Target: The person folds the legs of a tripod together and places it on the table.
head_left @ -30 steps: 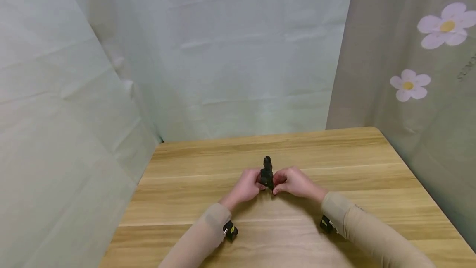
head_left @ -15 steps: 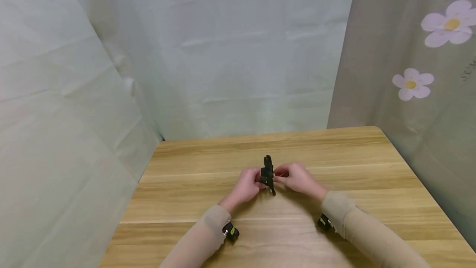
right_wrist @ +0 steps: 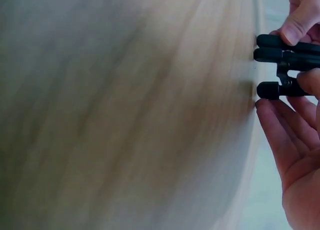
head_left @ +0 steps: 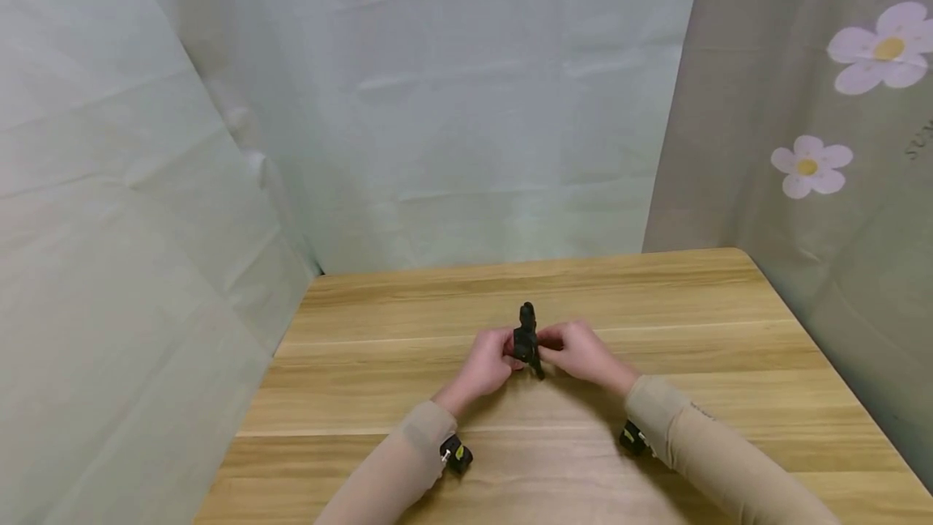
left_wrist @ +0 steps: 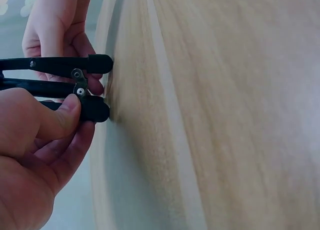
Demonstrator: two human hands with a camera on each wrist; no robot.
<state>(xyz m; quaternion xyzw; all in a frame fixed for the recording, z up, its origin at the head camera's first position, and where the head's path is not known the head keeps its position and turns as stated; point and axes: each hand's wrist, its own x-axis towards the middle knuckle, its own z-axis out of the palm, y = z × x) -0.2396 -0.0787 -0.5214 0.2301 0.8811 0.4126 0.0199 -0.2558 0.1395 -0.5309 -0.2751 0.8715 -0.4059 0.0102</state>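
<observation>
A black folding stand (head_left: 525,340) with slim legs, rounded dark tips and a small riveted metal hinge is held just above the wooden table or against it; I cannot tell which. My left hand (head_left: 487,361) grips it from the left, and in the left wrist view the thumb presses one leg (left_wrist: 95,108) beside the hinge (left_wrist: 80,85). From the right, my right hand (head_left: 581,349) pinches another leg. The right wrist view shows that leg (right_wrist: 270,90) spread a little apart from the other two, with my right thumb and fingers about it.
Both hands work over the middle of a wood-grain table (head_left: 408,314). Pale cloth hangs behind and to the left (head_left: 466,104), and a flowered curtain (head_left: 809,167) closes the right side. Black wrist cameras (head_left: 456,454) are strapped to both sleeves.
My right hand has moved up along the stand from its lower end, so that end now shows. The left hand keeps its grip, and the stand has shifted slightly right.
</observation>
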